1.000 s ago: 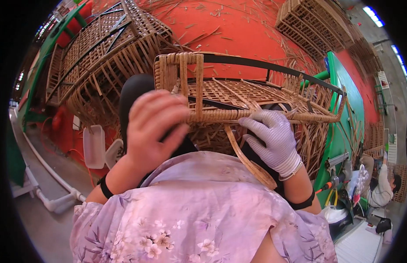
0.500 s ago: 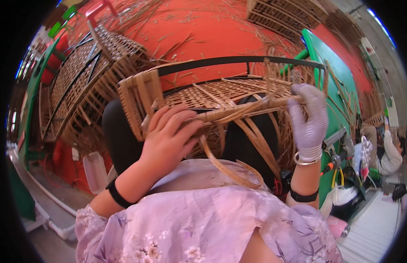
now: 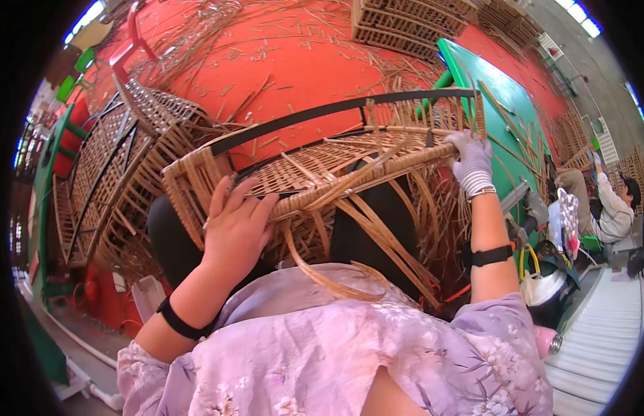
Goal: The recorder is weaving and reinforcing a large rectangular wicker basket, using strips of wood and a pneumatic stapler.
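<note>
Spanning the person's thighs [image 3: 347, 243], the woven frame [image 3: 322, 166] is held at its right end by the gloved right hand [image 3: 471, 156]. The bare left hand [image 3: 235, 229] contacts the near-left rim, fingers slightly spread; grip cannot be determined. Loose strips [image 3: 384, 240] hang below. Green surface [image 3: 502, 80]: right, beyond.

The floral shirt [image 3: 301, 347] is cut off by the lower edge, a wicker stack [image 3: 405, 28] by the upper. The woven frame [image 3: 322, 193] partly hides the wearer's dark-clad legs [image 3: 171, 225]. A distant co-worker's [image 3: 613, 211] doings are too small to tell.
</note>
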### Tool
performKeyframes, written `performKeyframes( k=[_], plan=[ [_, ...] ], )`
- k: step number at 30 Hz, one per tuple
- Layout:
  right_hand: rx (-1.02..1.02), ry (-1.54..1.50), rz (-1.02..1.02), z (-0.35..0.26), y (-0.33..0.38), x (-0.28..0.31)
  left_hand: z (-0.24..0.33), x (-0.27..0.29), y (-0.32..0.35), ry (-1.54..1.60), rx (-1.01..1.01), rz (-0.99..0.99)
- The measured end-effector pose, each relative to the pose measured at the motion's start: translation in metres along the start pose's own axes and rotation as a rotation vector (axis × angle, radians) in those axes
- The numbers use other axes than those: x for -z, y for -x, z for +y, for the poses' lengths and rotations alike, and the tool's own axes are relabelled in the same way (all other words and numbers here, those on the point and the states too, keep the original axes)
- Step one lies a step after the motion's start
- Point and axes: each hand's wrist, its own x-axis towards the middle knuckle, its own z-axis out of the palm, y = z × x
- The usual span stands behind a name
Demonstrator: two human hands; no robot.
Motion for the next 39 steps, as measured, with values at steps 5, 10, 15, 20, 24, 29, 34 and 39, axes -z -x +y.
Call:
performKeyframes(
  k=[5,10,15,20,24,29,34,39],
  plan=[
    [0.166,-0.067,0.022,0.007,-0.013,0.007,-0.015,0.007,0.002,0.076,-0.013,0.039],
    [0.329,-0.078,0.148,-0.006,-0.011,0.056,-0.039,0.034,0.007,0.111,0.074,0.058],
    [0.315,-0.098,0.046,0.006,-0.011,0.070,-0.037,0.042,-0.004,0.137,0.034,0.046],
    [0.254,-0.061,0.052,0.022,0.000,0.037,-0.014,0.025,-0.018,0.177,-0.058,0.127],
    [0.165,-0.127,0.025,0.014,0.006,0.037,-0.014,0.025,-0.018,0.141,-0.028,0.145],
    [0.141,-0.054,0.122,-0.014,0.017,0.086,-0.016,0.026,-0.005,0.239,-0.155,0.193],
    [0.136,-0.239,0.528,-0.043,0.016,0.129,-0.016,0.044,0.001,0.288,-0.171,0.022],
    [0.617,-0.565,0.295,-0.145,0.019,0.147,-0.035,0.058,0.005,0.279,-0.261,-0.074]
  ],
)
